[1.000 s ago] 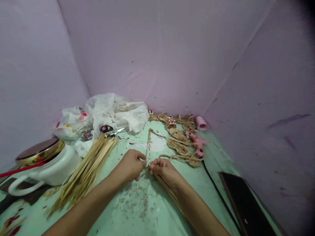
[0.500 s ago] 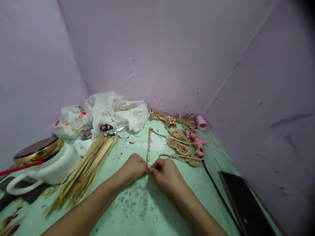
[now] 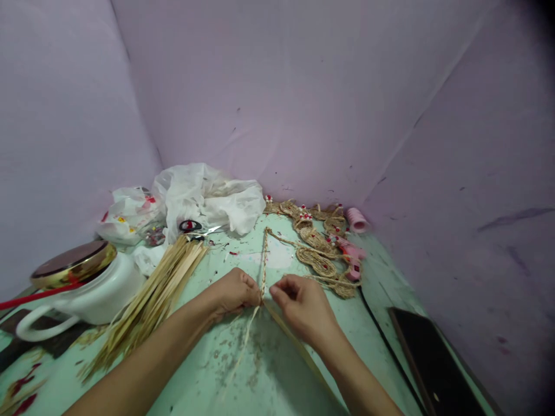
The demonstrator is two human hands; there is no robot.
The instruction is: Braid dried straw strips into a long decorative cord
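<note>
A thin braid of straw strands [image 3: 264, 268] runs toward me along the tabletop. My left hand [image 3: 240, 290] is closed, pinching the near end of this braid between thumb and fingers. Loose strands [image 3: 245, 341] come out below the pinch, a pale one to the left and a wider one [image 3: 303, 352] toward the lower right. Just right of the braid, slightly apart from it, is my right hand [image 3: 301, 300], its fingers curled and thumb and index close together. Whether a strand is between those fingertips I cannot make out.
A bundle of dry straw [image 3: 151, 306], scissors [image 3: 197, 230], a white pot [image 3: 106, 294] and plastic bags [image 3: 208, 196] are at left. Coiled braid pieces with beads [image 3: 318, 260], a pink glue gun [image 3: 353, 260], a pink spool [image 3: 356, 221] and a dark flat object [image 3: 429, 352] are at right.
My right hand has drawn slightly right, away from the braid's end. Loose strands now show below my left hand, which keeps its pinch. The whole view has shifted slightly.
</note>
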